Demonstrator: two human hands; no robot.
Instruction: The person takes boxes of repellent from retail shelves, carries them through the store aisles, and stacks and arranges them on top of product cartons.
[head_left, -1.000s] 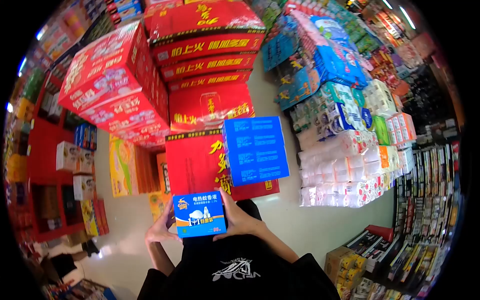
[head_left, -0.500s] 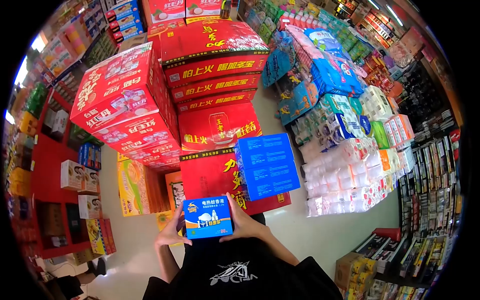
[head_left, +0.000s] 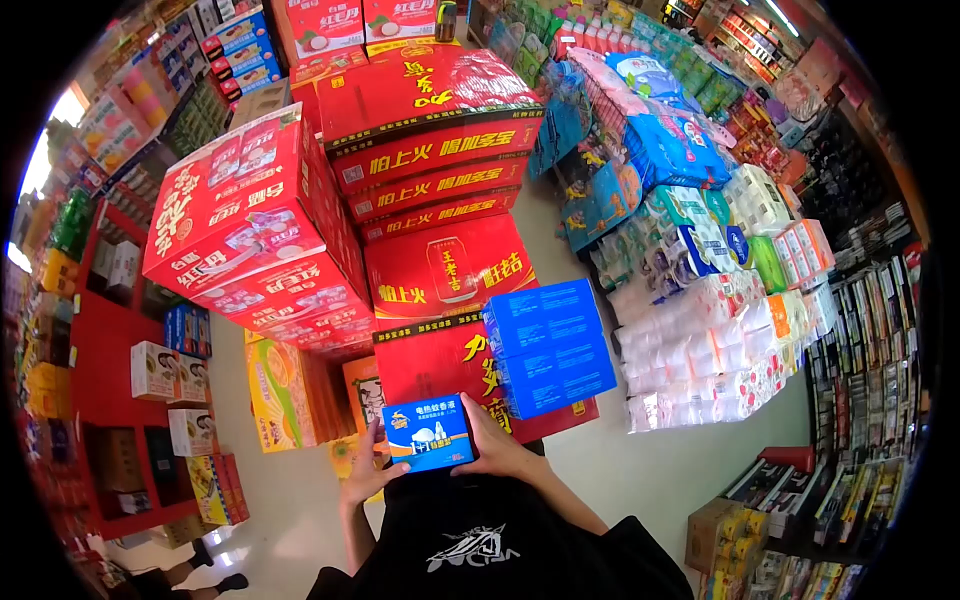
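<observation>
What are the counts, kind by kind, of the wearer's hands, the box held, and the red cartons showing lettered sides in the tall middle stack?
Hands, bare left hand and bare right hand: 2
Blue printed rectangular box: 1
Red cartons with yellow lettering: 3
Total: 6

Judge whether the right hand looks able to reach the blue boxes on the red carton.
Probably yes: the blue boxes sit just beyond the right hand, nothing visibly between, though it helps hold another box.
</observation>
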